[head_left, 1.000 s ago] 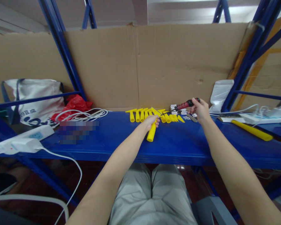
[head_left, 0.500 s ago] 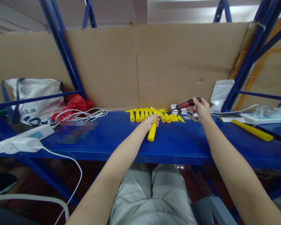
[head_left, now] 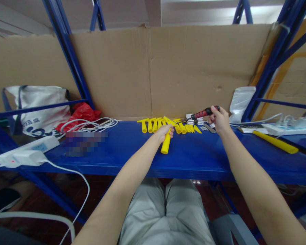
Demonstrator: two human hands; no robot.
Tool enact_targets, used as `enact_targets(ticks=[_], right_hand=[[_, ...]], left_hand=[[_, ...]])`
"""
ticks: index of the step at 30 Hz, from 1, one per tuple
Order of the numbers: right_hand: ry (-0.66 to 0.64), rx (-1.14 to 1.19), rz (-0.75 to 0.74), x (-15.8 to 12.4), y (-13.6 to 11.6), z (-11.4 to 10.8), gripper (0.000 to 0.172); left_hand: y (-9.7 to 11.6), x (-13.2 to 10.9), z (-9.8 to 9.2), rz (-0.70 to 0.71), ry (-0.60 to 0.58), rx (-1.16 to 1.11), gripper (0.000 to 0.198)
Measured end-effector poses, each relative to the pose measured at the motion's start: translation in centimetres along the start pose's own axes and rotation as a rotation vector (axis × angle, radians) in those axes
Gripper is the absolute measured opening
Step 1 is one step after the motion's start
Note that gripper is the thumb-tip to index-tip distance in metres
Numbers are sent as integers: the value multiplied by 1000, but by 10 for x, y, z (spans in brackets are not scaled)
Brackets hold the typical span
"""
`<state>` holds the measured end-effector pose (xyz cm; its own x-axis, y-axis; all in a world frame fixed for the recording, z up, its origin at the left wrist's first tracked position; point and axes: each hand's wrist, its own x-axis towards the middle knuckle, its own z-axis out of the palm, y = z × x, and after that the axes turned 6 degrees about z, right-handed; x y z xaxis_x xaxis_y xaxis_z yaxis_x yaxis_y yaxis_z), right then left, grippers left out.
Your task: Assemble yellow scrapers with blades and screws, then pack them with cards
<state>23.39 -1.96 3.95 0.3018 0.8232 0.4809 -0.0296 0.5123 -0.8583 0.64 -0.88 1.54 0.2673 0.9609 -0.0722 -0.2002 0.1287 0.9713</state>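
Observation:
My left hand [head_left: 166, 132] is wrapped round a yellow T-shaped plastic tool [head_left: 165, 146], whose round handle points down toward me. A screwdriver [head_left: 201, 113] with a red and black handle is gripped near its rear end by my right hand [head_left: 218, 117]. Its thin shaft slants left to the head of the yellow tool; whether the tip touches a screw there is too small to tell. Behind my left hand lies a row of several similar yellow tools [head_left: 150, 126]. Small yellow wedge-shaped pieces [head_left: 191, 128] and flat grey strips [head_left: 209, 128] lie between my hands.
White-and-black packets [head_left: 195, 119] stand at the cardboard back wall [head_left: 112, 71]. On the right are a silvery-white bag [head_left: 241, 102], a power strip [head_left: 287, 129] and a long yellow tube [head_left: 275, 142]. Coiled white cable [head_left: 97, 125], another power strip [head_left: 28, 151] and a cloth bag [head_left: 44, 105] are left.
Both hands keep their grips and stay almost in place. The screwdriver's shaft shows a little more plainly against the yellow head.

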Motion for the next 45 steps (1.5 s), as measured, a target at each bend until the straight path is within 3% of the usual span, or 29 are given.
enact_targets(ticks=[14, 25, 34, 40, 45], right_hand=[[6, 93, -3, -3, -1, 3, 42], [36, 39, 21, -3, -1, 3, 25], [-86, 70, 191, -4, -7, 0, 33], [31, 22, 73, -3, -4, -1, 37], [120, 39, 117, -2, -4, 0, 30]], left_hand=[[0, -1, 1, 3, -15, -6, 16], [2, -4, 1, -21, 14, 45, 19], [1, -5, 2, -6, 67, 50, 16], [1, -5, 2, -10, 67, 70, 17], [1, -4, 3, -1, 54, 76, 15]])
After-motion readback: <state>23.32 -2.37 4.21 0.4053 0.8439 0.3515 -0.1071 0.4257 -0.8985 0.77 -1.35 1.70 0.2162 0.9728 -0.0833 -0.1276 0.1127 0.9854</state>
